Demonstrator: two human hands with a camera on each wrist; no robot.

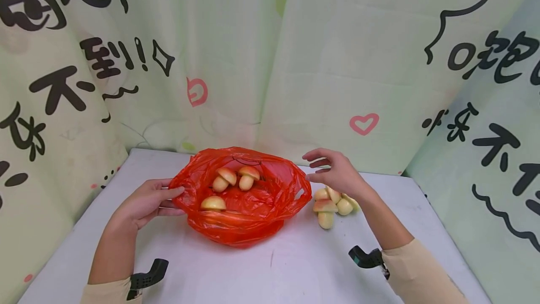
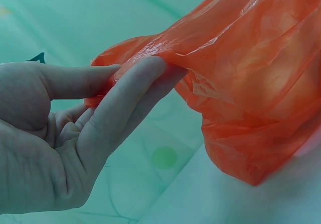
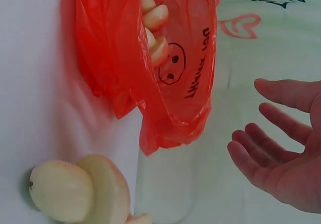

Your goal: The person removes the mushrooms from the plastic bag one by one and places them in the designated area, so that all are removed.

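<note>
Left hand (image 1: 145,203) pinches red bag (image 1: 249,224) at edge, right hand (image 1: 337,170) seemingly apart.

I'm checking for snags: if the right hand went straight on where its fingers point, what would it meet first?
The right hand would likely meet the red bag at its right rim, though depth is unclear and it might pass above.

The red, open-mouthed plastic bag (image 1: 236,234) is thin, translucent, glossy and wrinkled. The cream-and-orange mushroom-shaped pieces (image 1: 325,207) at right are smooth with a faint sheen, their material unclear. The flat white tabletop (image 1: 236,278) looks smooth. The pale green printed cloth curtain (image 1: 329,64) at far looks matt, as does the beige cloth sleeve (image 1: 422,273) at near right.
</note>
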